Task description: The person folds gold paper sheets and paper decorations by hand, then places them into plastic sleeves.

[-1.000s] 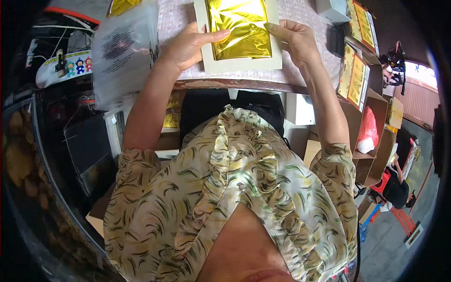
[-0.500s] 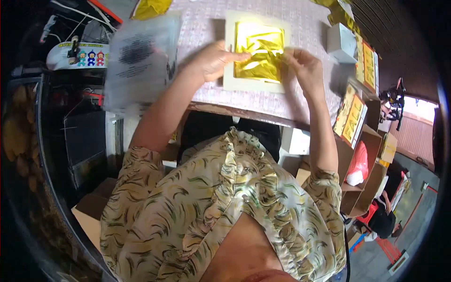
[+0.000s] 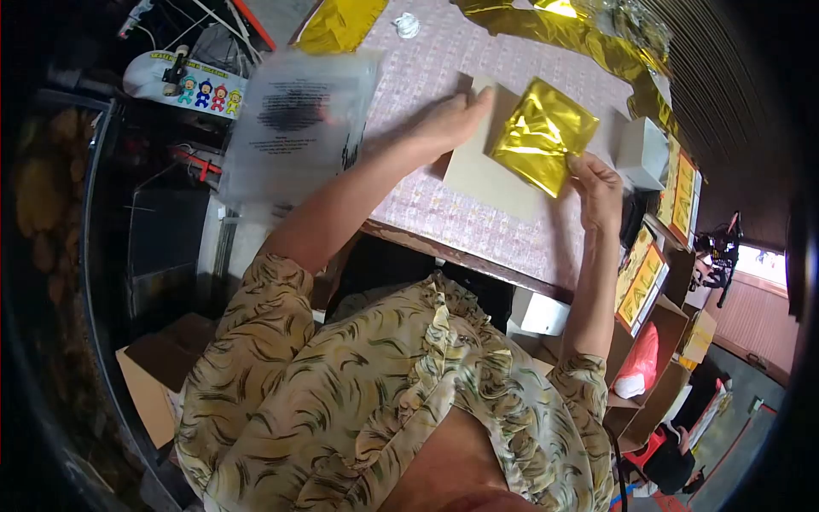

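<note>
Across the patterned cloth on the table (image 3: pixel 418 200), we see gold foil strips (image 3: pixel 589 38) along the far edge and printed plastic bags (image 3: pixel 294 128) to the left. Our right hand (image 3: pixel 598 189) pinches the lower right corner of a gold foil packet (image 3: pixel 546 136), which is tilted over a pale card (image 3: pixel 490 171). Our left hand (image 3: pixel 461 118), thumb close to the fingers, is at the card's upper left edge; we cannot tell its grip.

- Gold foil (image 3: pixel 339 24), top left-center: cut by top edge
- Plastic bags (image 3: pixel 294 136), left-center: fine print blurred
- Cardboard sheet (image 3: pixel 478 175), upper center: partly under gold packet (image 3: pixel 546 132)
- Left hand (image 3: pixel 452 124): some fingers hidden
- Co-worker (image 3: pixel 670 461), lower right: too small, hands unclear
</note>
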{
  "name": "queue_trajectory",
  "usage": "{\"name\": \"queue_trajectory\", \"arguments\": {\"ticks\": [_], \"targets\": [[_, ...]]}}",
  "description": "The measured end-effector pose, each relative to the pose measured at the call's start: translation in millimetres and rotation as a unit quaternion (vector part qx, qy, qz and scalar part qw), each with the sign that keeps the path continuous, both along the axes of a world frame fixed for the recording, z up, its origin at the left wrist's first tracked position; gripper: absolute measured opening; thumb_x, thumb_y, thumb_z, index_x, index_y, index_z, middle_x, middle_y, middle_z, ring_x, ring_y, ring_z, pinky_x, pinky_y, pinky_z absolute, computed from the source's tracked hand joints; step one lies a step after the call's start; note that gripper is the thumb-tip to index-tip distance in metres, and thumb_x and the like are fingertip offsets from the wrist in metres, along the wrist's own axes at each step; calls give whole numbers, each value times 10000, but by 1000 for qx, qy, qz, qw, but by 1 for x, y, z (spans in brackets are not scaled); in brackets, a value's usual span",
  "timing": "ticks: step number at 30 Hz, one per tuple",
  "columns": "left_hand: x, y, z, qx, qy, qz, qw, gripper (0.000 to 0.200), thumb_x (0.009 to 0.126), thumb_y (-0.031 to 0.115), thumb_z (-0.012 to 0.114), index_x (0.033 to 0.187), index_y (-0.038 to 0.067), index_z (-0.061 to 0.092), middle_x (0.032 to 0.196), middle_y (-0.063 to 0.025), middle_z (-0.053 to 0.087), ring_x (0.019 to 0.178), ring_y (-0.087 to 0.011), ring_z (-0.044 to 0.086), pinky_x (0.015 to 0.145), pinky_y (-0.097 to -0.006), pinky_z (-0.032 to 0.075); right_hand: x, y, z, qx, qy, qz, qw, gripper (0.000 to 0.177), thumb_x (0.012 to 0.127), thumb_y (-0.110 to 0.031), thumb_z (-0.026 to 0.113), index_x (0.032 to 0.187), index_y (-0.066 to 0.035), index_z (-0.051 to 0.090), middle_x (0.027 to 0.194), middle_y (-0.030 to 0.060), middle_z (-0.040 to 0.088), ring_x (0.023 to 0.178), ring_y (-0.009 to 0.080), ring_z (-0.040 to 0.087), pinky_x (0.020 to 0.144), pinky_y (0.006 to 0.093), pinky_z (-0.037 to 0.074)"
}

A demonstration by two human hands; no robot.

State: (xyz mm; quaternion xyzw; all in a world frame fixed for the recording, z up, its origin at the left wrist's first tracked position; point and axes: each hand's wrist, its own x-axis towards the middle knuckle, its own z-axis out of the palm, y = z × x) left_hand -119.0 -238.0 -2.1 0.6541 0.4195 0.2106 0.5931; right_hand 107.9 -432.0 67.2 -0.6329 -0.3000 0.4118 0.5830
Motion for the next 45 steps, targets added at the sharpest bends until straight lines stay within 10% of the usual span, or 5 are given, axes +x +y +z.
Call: {"name": "queue_trajectory", "arguments": {"ticks": [3, 12, 28, 37, 45], "targets": [[-27, 9, 101, 167, 302, -159, 925, 610, 1074, 517, 427, 1155, -22, 702, 1136, -252, 715, 1044, -399, 686, 964, -482, 509, 23, -6, 3, 12, 4, -16, 1000, 103, 959, -89, 722, 1023, -21, 767, 933, 32, 745, 797, 104, 676, 725, 259, 546], [-55, 159, 50, 517, 192, 90, 830, 206, 914, 262, 679, 942, 95, 797, 961, -212, 716, 885, -415, 706, 829, -509, 567, 19, -21, -1, 40, 52, -53, 996, 82, 989, -74, 684, 994, -25, 749, 940, 21, 737, 814, 91, 664, 728, 233, 531], [-29, 249, 56, 305, 412, 41, 857, 500, 777, 468, 765, 1013, 28, 789, 990, -211, 763, 922, -363, 738, 845, -424, 576, 7, -20, 2, 28, 70, -59, 995, 108, 987, -58, 685, 1054, 2, 745, 972, 26, 734, 857, 91, 656, 783, 236, 517], [-76, 273, 55, 318, 45, 257, 911, 409, 843, 349, 832, 998, -26, 790, 890, -57, 770, 776, -157, 684, 728, -352, 553, 16, -44, 8, 73, 64, -53, 994, 124, 1006, -80, 658, 1070, 4, 724, 1007, 22, 716, 881, 105, 644, 824, 256, 524], [-18, 54, 66, 86, -50, -88, 991, 366, 840, 366, 827, 969, 24, 812, 860, -46, 774, 778, -126, 688, 735, -309, 557, -1, -69, 32, 89, 86, -168, 978, 166, 980, -84, 659, 1105, 1, 728, 928, 13, 716, 731, 92, 596, 726, 255, 505]]}}
